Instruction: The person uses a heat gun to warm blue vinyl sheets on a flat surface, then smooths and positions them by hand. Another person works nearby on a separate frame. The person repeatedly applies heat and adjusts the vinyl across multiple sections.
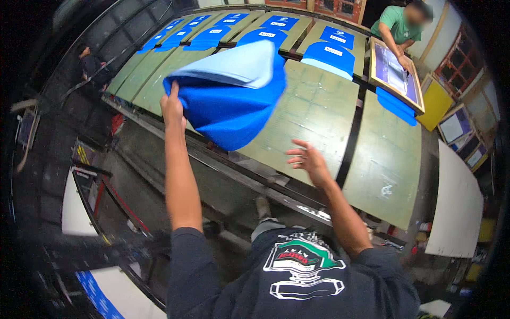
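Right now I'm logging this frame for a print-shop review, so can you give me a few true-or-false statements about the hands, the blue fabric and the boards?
1. The left hand grips the blue fabric piece by its edge. True.
2. The right hand holds the fabric too. False: it is open, fingers spread, apart from the fabric, above a green board.
3. The blue fabric lies flat on a board. False: it hangs lifted in the air, folded over so a paler side shows.
4. Further boards in the row carry blue pieces with small white patches. True.
5. Another person in a green shirt has their hands on a framed screen. True.
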The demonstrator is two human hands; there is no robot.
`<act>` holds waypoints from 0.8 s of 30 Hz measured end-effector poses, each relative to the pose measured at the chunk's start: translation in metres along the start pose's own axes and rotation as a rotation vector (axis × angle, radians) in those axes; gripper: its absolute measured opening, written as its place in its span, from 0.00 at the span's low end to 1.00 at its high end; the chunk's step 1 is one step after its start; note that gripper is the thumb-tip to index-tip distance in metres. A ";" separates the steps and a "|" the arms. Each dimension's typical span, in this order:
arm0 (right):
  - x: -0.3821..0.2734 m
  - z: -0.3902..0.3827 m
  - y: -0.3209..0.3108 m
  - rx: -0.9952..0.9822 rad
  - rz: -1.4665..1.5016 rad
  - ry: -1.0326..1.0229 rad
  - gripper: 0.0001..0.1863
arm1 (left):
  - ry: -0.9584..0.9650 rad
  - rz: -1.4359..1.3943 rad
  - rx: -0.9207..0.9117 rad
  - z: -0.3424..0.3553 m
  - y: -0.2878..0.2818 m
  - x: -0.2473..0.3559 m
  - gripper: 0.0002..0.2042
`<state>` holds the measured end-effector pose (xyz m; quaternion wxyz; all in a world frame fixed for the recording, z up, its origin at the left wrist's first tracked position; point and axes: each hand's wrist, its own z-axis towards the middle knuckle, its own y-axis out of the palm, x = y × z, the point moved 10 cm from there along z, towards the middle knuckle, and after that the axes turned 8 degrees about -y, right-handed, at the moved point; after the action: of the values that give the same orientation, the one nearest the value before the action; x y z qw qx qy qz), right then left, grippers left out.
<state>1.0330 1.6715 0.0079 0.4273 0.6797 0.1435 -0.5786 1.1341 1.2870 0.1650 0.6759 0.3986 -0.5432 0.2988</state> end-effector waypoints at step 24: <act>0.147 0.067 0.003 0.542 -0.299 0.275 0.25 | -0.574 0.593 0.588 0.053 -0.171 -0.298 0.18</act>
<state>1.0329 1.5762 -0.1220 0.1183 0.8117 0.1389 -0.5548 1.1819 1.1643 -0.1564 0.2445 0.4666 -0.6900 0.4964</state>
